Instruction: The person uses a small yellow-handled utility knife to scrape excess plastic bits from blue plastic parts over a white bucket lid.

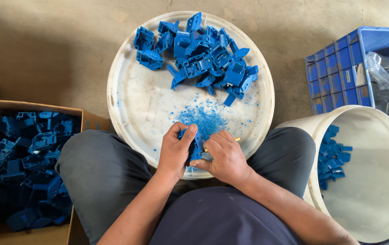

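My left hand (175, 152) grips a blue plastic part (196, 146) over the near rim of a round white tray (131, 97). My right hand (224, 156) is closed on a thin yellow-handled tool (236, 139), its tip hidden against the part. A small heap of blue plastic shavings (206, 119) lies on the tray just beyond my hands. Farther back on the tray sits a pile of several blue plastic parts (203, 56).
A cardboard box (78, 227) at my left is full of blue parts. A white bucket (371, 181) at my right holds some blue parts. A blue crate (335, 77) with a clear plastic bag stands behind it. My knees flank the tray on a concrete floor.
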